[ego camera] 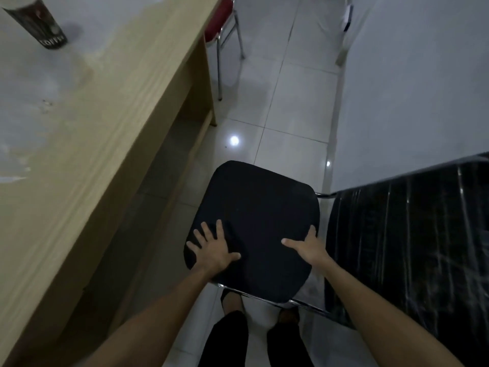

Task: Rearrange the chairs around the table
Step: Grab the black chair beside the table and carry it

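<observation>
Both hands, left (213, 250) and right (307, 247), rest spread on the black padded chair seat (254, 215), chrome-framed

A dark cup (39, 25) stands on the wooden table (87, 133); chairs stand on the tiled floor (285, 102).

dark cup (39, 22), partial word "COFF"

A dark can (39, 22) stands on the wood surface's far corner — glossy white floor tiles (296, 102) beyond.
</observation>
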